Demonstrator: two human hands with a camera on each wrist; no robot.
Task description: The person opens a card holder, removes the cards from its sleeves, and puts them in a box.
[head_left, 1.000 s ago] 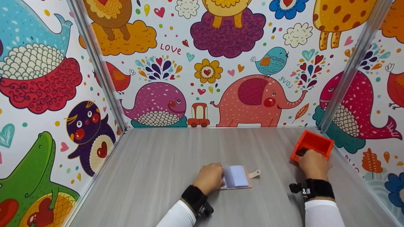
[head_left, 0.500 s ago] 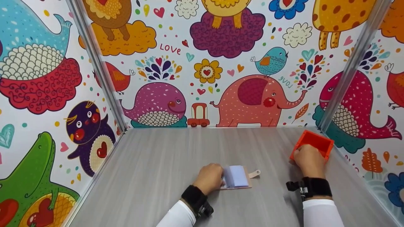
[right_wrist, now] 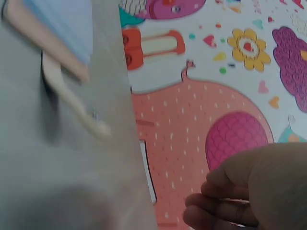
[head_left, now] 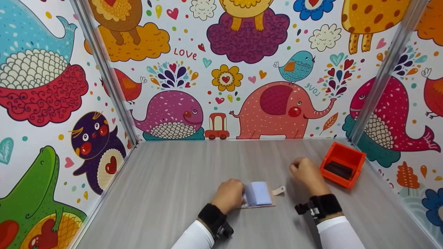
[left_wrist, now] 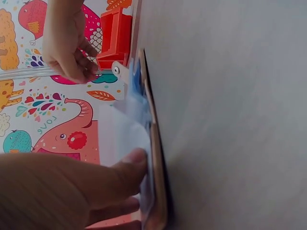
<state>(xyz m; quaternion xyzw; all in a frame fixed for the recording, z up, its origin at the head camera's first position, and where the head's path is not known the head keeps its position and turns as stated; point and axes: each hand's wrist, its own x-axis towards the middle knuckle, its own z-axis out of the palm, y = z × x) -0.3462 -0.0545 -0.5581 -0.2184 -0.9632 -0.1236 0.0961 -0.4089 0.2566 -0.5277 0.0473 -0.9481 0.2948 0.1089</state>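
A card holder (head_left: 261, 193) lies opened on the table, with clear bluish plastic sleeves and a tan cover whose snap strap (head_left: 279, 190) points right. My left hand (head_left: 229, 195) holds it at its left side; in the left wrist view the thumb (left_wrist: 134, 163) lies against the sleeves. Between the card holder and the box, my right hand (head_left: 309, 174) is over the table, fingers loosely curled and nothing in them. Inside the orange-red box (head_left: 349, 155) rests a dark oblong object (head_left: 338, 170).
Printed cartoon walls (head_left: 166, 110) enclose the table (head_left: 173, 173) at the back and both sides, with metal posts (head_left: 373, 79) at the corners. The box stands near the right wall.
My right hand let go of the dark object in the box, then came out and moved left toward the card holder. My left hand has stayed at the card holder.
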